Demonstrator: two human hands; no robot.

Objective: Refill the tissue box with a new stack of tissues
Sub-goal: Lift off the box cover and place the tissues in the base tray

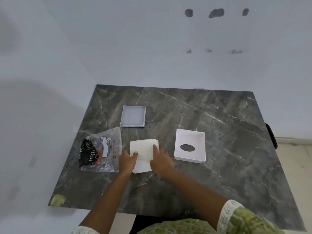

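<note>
Dark marbled surface (219,132) set against a white wall. Stack of tissues (144,153) lying flat near the front middle, white and roughly square, its near corner slightly lifted or folded (hard to say which). Left hand (126,162) pressed against the stack's left edge, thumb on top, fingers hidden at the side. Right hand (160,162) laid on the stack's right part, index finger stretched out over the top sheet, remaining fingers curled at the edge; both gripping the stack lightly from either side, not clenched. Just left of the stack, touching the left hand, a crumpled clear plastic bag (101,151) with dark printed wrapping inside. Beyond the stack, apart from it, a shallow white tray (133,116), open side up. To the right, a white lid (190,147) with a dark oval slot.
</note>
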